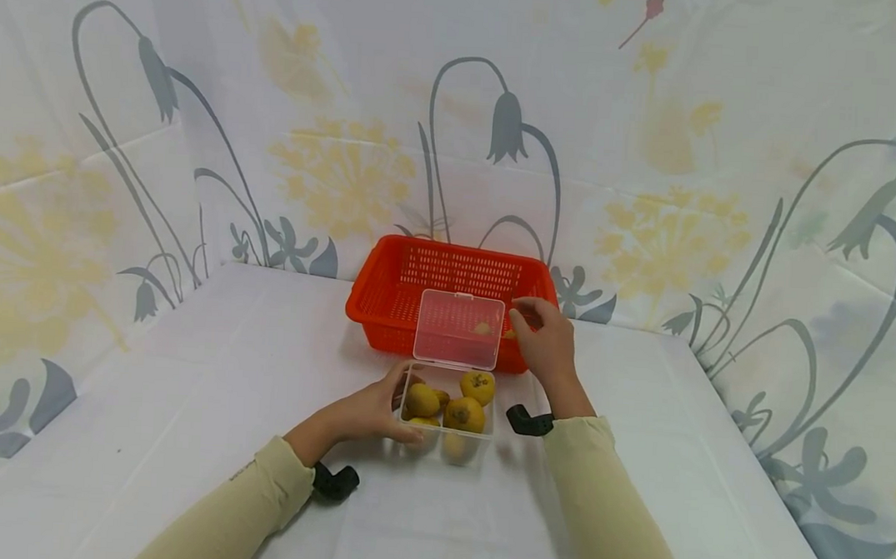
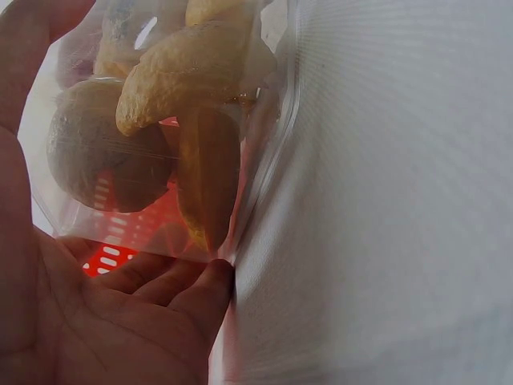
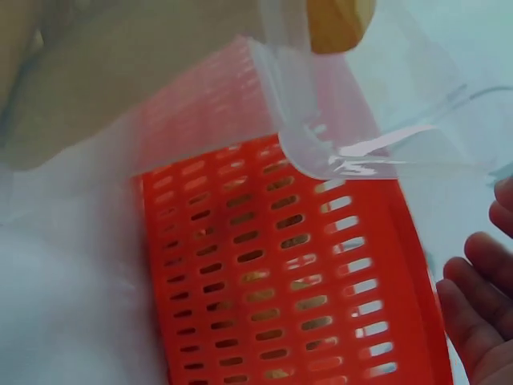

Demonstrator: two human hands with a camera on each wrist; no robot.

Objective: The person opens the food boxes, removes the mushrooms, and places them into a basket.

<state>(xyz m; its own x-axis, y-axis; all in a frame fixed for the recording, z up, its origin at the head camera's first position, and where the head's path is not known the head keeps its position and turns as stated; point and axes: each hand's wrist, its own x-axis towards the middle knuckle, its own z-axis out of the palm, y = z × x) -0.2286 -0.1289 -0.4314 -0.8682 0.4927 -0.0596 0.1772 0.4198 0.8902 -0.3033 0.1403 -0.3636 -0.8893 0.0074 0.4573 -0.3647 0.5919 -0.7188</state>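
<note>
A clear plastic box stands on the white cloth with its hinged lid raised, leaning toward the basket. Inside lie several yellow fruits, among them a round one and, in the left wrist view, a bumpy curved one. My left hand grips the box's left side, thumb toward the front and fingers around the back. Over the right end of a red perforated basket is my right hand, fingers loosely bent, with nothing visible in them. Part of the basket's inside is hidden by the lid.
Small yellowish things show through the lid in the basket. Behind the basket rises a flower-printed cloth backdrop. Black wrist devices sit at both cuffs. White cloth covers the table.
</note>
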